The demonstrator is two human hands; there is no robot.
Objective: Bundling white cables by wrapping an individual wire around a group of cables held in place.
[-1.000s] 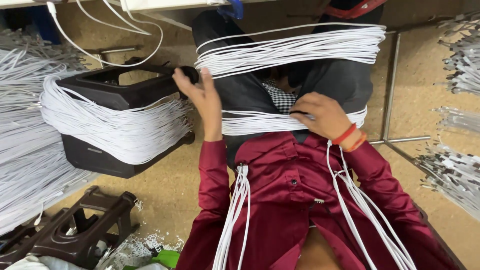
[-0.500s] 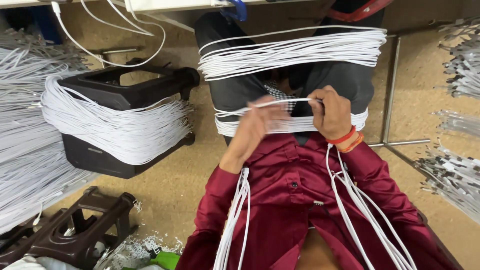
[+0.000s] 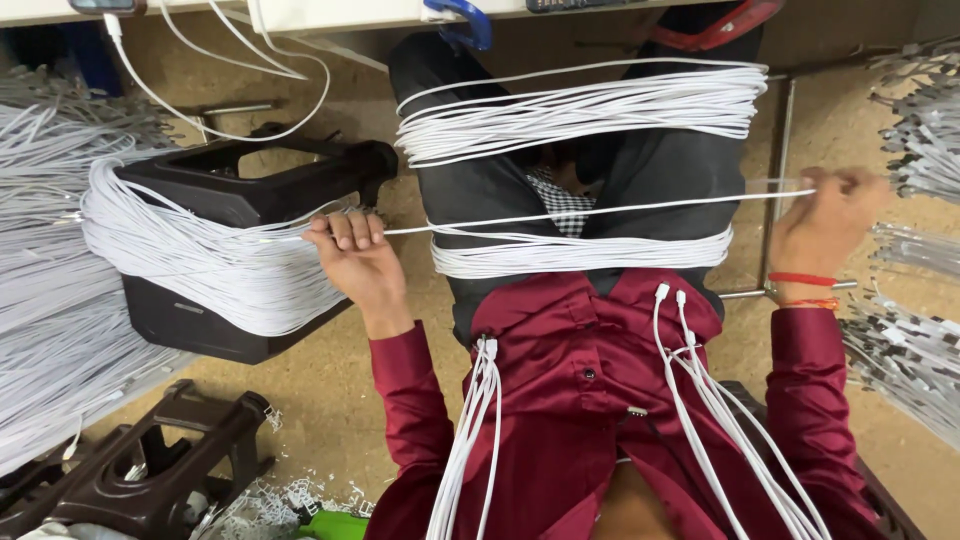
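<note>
In the head view, the left hand (image 3: pixel 355 255) is clenched around one end of a single thin white cable (image 3: pixel 600 211), and the right hand (image 3: pixel 828 215) pinches the other end, stretching it taut across the lap above bundles of white cables (image 3: pixel 585 110). The cable looks light, limp and smooth, so it is best gripped near its ends. A black plastic stool (image 3: pixel 250 195) draped with more cables stands beside the left hand.
</note>
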